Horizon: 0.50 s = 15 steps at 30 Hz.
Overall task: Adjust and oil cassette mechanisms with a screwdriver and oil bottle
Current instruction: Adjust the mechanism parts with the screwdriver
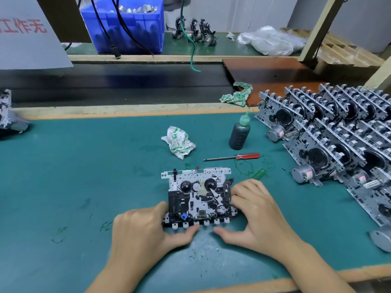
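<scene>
On the green counter (74, 166), the left hand (139, 231) is gripping the near-left edge of one cassette mechanism (198, 197), its fingers curled over the side and its thumb lying along the near rim. The mechanism is lying flat at the centre of the near counter, between both hands. The right hand (256, 212) is holding its right edge the same way, fingers bent against the side and thumb pointing left. Beyond it, one crumpled rag (178, 141) is lying left of one upright oil bottle (239, 132), and one red-handled screwdriver (232, 156) is resting untouched near the bottle; a second rag (238, 94) is sitting farther back. By my reading, this unit is only being positioned, with adjusting and oiling still ahead. To the right, stacked mechanisms (330, 140) are waiting in two rows, too overlapped to count.
</scene>
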Motion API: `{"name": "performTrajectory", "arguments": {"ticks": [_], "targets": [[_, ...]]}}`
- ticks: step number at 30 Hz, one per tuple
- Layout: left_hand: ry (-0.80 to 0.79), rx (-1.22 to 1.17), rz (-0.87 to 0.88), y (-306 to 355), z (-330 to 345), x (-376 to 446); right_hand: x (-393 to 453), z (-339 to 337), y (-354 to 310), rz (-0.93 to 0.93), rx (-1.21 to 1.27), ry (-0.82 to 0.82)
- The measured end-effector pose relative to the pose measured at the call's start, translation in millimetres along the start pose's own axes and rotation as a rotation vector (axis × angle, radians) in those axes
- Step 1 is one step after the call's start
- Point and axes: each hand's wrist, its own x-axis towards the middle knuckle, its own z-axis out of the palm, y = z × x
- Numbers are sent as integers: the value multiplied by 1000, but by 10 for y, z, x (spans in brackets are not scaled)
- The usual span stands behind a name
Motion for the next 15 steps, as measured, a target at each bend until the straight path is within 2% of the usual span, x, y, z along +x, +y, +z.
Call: {"name": "performTrajectory", "arguments": {"ticks": [5, 11, 15], "targets": [[-5, 65, 34, -43, 10, 1, 1, -17, 21, -31, 19, -38], [-65, 1, 42, -83, -10, 5, -16, 25, 18, -21, -9, 3], [-19, 35, 17, -55, -2, 60, -23, 24, 10, -7, 39, -9]]}}
